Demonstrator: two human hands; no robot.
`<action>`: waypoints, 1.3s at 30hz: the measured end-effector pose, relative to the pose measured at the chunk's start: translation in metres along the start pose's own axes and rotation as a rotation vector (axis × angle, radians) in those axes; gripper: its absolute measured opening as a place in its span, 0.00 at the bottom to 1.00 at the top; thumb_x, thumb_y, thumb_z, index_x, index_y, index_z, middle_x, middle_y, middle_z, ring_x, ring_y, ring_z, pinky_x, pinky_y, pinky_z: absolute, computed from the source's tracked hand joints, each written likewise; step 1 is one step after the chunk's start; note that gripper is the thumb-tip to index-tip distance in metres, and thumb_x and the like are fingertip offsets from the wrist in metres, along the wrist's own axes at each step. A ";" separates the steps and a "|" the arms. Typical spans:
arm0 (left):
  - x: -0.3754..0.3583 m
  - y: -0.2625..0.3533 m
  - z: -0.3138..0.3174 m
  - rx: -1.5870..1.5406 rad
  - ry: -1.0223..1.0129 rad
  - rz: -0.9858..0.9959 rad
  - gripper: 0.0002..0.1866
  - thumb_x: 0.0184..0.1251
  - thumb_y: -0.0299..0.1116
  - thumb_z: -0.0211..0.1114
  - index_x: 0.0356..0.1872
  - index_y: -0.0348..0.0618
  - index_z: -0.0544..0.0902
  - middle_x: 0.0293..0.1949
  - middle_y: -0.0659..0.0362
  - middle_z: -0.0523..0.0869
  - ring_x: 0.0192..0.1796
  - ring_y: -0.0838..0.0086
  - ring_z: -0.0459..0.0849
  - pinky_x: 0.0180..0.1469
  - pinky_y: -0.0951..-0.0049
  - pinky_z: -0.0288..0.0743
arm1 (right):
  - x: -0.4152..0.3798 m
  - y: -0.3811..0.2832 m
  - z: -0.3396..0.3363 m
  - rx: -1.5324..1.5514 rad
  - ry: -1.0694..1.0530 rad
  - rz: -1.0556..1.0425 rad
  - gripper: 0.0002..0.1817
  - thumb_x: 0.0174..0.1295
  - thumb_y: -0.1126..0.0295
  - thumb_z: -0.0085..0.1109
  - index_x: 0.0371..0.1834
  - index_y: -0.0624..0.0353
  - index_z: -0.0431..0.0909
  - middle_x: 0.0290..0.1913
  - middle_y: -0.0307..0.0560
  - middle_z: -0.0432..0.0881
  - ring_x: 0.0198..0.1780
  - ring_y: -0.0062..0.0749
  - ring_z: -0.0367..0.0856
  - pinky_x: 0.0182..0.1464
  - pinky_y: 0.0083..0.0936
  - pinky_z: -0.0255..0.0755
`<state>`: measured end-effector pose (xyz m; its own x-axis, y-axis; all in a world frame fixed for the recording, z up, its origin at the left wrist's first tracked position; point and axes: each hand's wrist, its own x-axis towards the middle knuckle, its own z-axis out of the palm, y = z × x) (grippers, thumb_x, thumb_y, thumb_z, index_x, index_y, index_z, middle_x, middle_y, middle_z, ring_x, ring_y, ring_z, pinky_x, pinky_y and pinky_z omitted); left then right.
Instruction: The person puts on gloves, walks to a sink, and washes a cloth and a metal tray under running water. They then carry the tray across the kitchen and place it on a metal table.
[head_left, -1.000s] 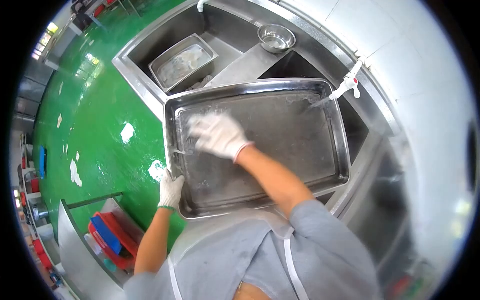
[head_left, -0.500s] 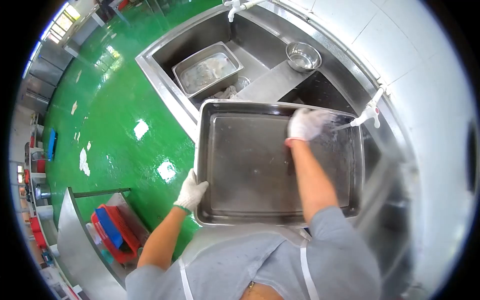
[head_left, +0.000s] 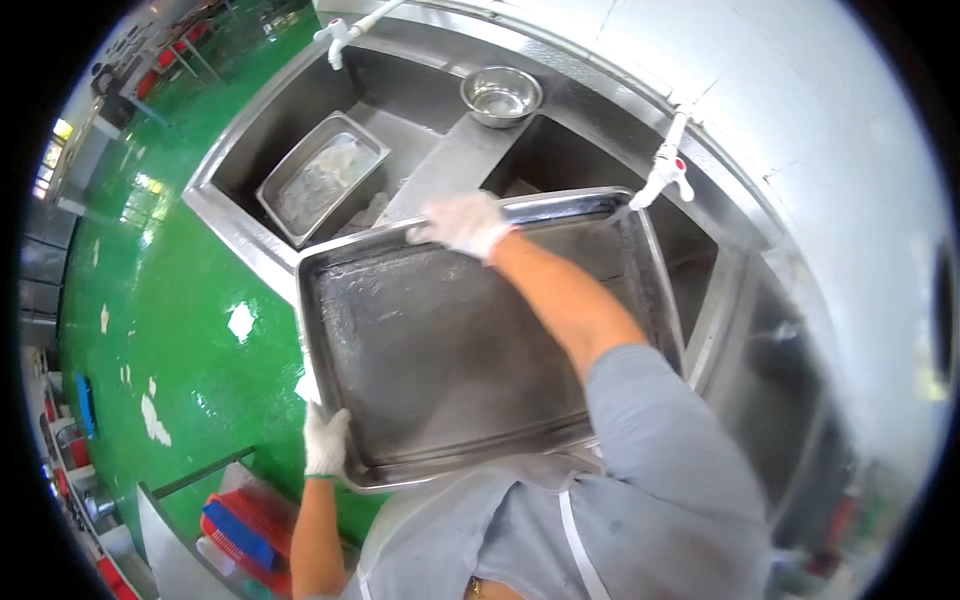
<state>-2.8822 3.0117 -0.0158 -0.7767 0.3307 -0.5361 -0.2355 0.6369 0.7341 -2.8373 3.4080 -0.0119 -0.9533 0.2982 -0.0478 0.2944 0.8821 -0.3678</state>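
Observation:
A large rectangular metal baking tray (head_left: 450, 350), wet inside, lies tilted across the front of the sink and close to my body. My left hand (head_left: 326, 440), in a white knitted glove, grips its left rim near the front corner, thumb on the inner side. At the far rim is my right hand (head_left: 465, 225), also in a white glove; its fingers are smeared by motion, so I cannot make out whether they hold anything. Water runs from a white tap (head_left: 664, 182) into the tray's far right corner.
The steel sink (head_left: 240, 215) holds a deep metal pan (head_left: 325, 180) with whitish contents. A steel bowl (head_left: 501, 96) stands on the divider, near a second tap (head_left: 338, 42). A red basket (head_left: 250, 535) sits at lower left, above the wet green floor (head_left: 215, 400).
My right hand has swept from the tray's right part leftward to its far rim. The tray has turned, and water now wets its far left part. My left hand still grips the rim.

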 end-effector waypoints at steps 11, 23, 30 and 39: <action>-0.003 -0.028 -0.023 0.050 0.023 0.116 0.19 0.60 0.25 0.61 0.53 0.32 0.74 0.42 0.55 0.83 0.42 0.73 0.79 0.47 0.72 0.74 | -0.168 0.196 -0.021 0.187 0.189 0.894 0.31 0.61 0.41 0.56 0.57 0.54 0.75 0.53 0.63 0.82 0.58 0.55 0.80 0.59 0.42 0.71; -0.040 -0.041 0.000 -0.108 0.112 0.125 0.19 0.63 0.25 0.60 0.55 0.31 0.74 0.45 0.53 0.82 0.44 0.69 0.80 0.51 0.69 0.74 | -0.345 0.063 0.045 0.931 1.054 1.283 0.26 0.52 0.59 0.68 0.47 0.71 0.80 0.40 0.57 0.86 0.43 0.40 0.83 0.48 0.34 0.73; -0.048 -0.039 0.022 -0.068 0.156 0.111 0.20 0.64 0.27 0.60 0.56 0.31 0.73 0.45 0.51 0.82 0.44 0.69 0.80 0.50 0.70 0.75 | -0.302 -0.049 0.096 1.234 0.563 1.550 0.26 0.54 0.61 0.73 0.49 0.72 0.82 0.46 0.54 0.84 0.45 0.32 0.80 0.47 0.34 0.74; 0.007 -0.060 -0.009 -0.099 0.019 0.233 0.19 0.62 0.27 0.62 0.54 0.31 0.74 0.44 0.52 0.83 0.44 0.69 0.82 0.49 0.68 0.76 | -0.382 0.092 0.034 0.984 0.828 1.039 0.20 0.53 0.64 0.67 0.48 0.64 0.84 0.41 0.49 0.87 0.46 0.35 0.83 0.52 0.32 0.73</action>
<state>-2.8790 2.9698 -0.0600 -0.8275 0.4467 -0.3401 -0.1037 0.4736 0.8746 -2.4485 3.3630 -0.0593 -0.0010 0.9611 -0.2761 0.2821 -0.2647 -0.9222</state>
